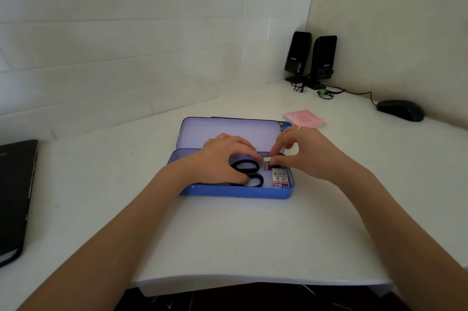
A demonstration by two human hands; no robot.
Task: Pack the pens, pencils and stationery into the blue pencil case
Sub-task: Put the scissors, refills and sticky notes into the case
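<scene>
The blue pencil case [235,193] lies open at the middle of the white desk, its lid [228,133] tipped back. Inside lie black-handled scissors [249,174] on the left and a 2B eraser [280,179] at the right end. My left hand [222,159] rests over the scissors, fingertips touching a small white and dark red box [269,166]. My right hand [301,153] pinches that same small box from the right, just above the eraser. Something orange and blue [285,124] peeks out behind the lid, mostly hidden.
A pink sticky-note pad [305,118] lies behind the case to the right. Two black speakers [311,57] with cables stand in the corner, and a black mouse [400,110] sits at the right. A black notebook or laptop [15,191] lies at the left edge.
</scene>
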